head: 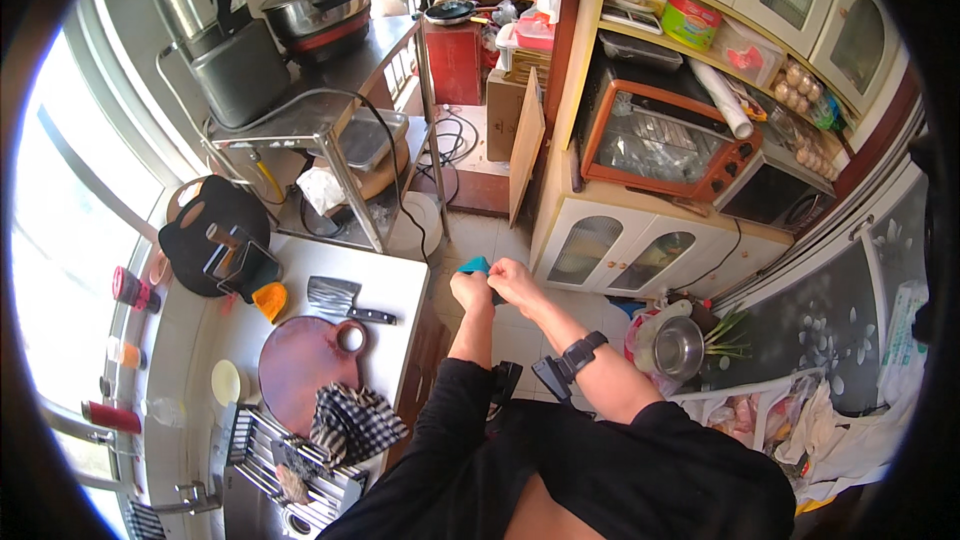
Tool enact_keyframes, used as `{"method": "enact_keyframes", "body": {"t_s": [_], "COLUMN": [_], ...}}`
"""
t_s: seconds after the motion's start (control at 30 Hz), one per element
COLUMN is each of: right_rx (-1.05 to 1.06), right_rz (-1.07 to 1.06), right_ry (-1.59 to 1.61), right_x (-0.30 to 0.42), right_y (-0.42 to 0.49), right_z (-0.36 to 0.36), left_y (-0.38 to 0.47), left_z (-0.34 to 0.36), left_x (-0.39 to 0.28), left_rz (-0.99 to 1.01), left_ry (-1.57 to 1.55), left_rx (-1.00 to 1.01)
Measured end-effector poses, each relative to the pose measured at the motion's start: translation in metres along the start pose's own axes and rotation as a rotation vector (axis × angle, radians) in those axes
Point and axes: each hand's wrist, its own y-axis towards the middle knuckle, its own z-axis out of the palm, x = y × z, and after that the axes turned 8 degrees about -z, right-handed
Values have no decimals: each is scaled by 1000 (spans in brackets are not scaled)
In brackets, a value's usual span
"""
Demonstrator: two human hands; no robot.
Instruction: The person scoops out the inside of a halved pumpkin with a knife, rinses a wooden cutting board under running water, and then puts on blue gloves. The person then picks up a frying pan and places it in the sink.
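Both hands are held close together in front of the body, above the tiled floor. A small teal item [474, 265], perhaps cloth, shows at the top of my left hand [471, 291], whose fingers are closed on it. My right hand [513, 283] touches the left one, its fingers pinched at the teal item's edge; whether it grips the item is hidden. On the counter to the left lie a cleaver [334, 295] with a black handle and a round reddish-brown cutting board [304, 367]. A black-and-white checked cloth [352, 424] overlaps the board's lower edge.
A sink rack [259, 457] stands at lower left beside a pale bowl [229, 382]. Ahead left is a metal shelf [360, 101] with pots. An orange-red oven [660, 142] sits on the cabinet [600, 247] ahead right. At right stands a steel pot [679, 347] near green onions [727, 337].
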Motion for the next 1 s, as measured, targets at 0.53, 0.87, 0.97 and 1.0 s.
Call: {"method": "enact_keyframes", "body": {"t_s": [0.53, 0.87, 0.97, 1.0], "right_rx": [-425, -347, -350, -360], "right_rz": [-235, -339, -355, -363], "right_ry": [-355, -341, -338, -331], "right_x": [-18, 4, 1, -1], "right_y": [194, 304, 325, 332], "right_z": [-40, -92, -100, -103], "left_y": [146, 186, 198, 204], "left_z": [145, 230, 245, 252], "left_x": [-61, -138, -150, -152], "left_rz": [41, 22, 12, 11], "left_ry": [56, 31, 111, 163], "left_rx": [227, -5, 37, 59]}}
